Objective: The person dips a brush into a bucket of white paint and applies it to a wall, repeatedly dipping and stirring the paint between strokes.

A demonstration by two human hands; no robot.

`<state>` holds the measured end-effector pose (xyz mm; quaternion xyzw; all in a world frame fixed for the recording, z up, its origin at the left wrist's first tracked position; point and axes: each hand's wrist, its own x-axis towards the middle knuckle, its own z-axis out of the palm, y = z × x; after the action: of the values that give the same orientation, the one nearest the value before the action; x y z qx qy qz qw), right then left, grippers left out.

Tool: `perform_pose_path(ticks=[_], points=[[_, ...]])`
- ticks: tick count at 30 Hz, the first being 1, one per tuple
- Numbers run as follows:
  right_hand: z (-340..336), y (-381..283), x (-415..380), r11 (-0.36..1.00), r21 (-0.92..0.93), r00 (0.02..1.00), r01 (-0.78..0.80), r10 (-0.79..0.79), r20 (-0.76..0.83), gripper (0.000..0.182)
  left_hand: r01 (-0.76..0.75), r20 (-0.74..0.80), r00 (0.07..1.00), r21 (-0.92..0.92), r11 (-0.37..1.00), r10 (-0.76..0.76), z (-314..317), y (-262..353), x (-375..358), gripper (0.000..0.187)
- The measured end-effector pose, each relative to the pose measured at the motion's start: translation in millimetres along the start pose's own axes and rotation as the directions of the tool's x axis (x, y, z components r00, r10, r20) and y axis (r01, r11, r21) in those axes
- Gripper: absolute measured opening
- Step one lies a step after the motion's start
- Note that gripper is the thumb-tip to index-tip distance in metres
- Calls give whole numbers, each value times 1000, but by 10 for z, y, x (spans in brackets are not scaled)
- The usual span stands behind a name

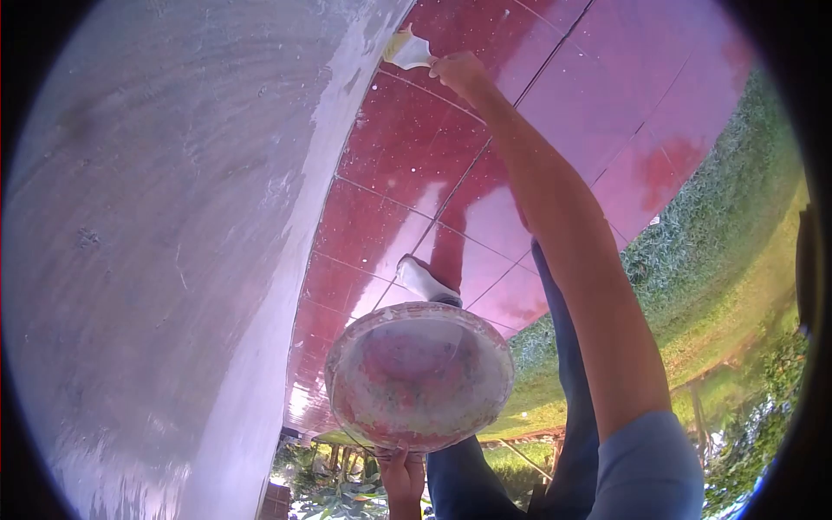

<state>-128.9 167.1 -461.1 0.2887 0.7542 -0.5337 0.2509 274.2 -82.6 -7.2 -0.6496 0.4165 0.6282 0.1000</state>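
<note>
My right hand is stretched out far ahead, its fingers closed round the narrow end of a pale, fan-shaped flat tool. The tool's wide yellowish edge is right at the foot of the wall; whether it is a brush or a scraper I cannot tell. Down near my body my left hand grips the lower rim of a round basin. White and reddish stains cover the basin, with a pale, shiny patch inside. Part of the left hand's fingers is hidden by the rim.
Wet, shiny red floor tiles run along the wall, dotted with white specks. A pale shoe shows just beyond the basin. Grass borders the tiles on the right. The wall has a whiter streaked band along its lower edge.
</note>
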Motion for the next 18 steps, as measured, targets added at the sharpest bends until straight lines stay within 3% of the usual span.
perform_pose_path(ticks=[1,2,3,5,7,8,10,13,15,16,17,18], points=[[-7,-73,-123,1000,2,1000,-8,8,0,29,-27,-6,1000,11,1000,28,-42,-22,9,59],[-83,-362,-281,971,-6,964,239,-238,-119,30,-27,-6,1000,2,1000,27,-141,-47,7,58],[-171,-633,-512,885,-44,859,464,-461,-223,32,-24,-7,1000,-9,1000,24,-143,-87,-3,58],[-418,-1081,-989,929,-85,915,360,-370,-164,31,-8,-29,1000,4,1000,8,-113,-47,21,57],[-708,-1319,-1496,908,333,960,253,-280,35,33,-5,-5,1000,-22,1000,5,-93,-57,44,56],[-728,-1374,-1603,911,330,961,248,-275,37,33,0,15,1000,-39,999,1,-104,-55,36,55],[-694,-1449,-1731,684,627,901,373,-427,-70,35,6,-15,1000,-27,1000,-6,-186,-70,9,54],[-91,-726,-750,694,522,829,496,-557,-47,34,-7,-23,1000,-28,1000,6,-232,-66,12,54],[151,-389,-611,782,596,960,181,-271,64,33,-21,-7,1000,-40,999,20,-237,-84,21,54],[309,53,-232,986,95,990,135,-139,37,33,-23,-10,1000,-36,999,23,-246,-86,25,55],[426,386,72,904,-427,998,6,-33,-56,33,-23,-17,1000,-29,999,22,-270,-86,19,55],[471,357,19,905,-425,998,-2,-24,-56,33,-19,-21,1000,-22,1000,19,-320,-33,17,55]])
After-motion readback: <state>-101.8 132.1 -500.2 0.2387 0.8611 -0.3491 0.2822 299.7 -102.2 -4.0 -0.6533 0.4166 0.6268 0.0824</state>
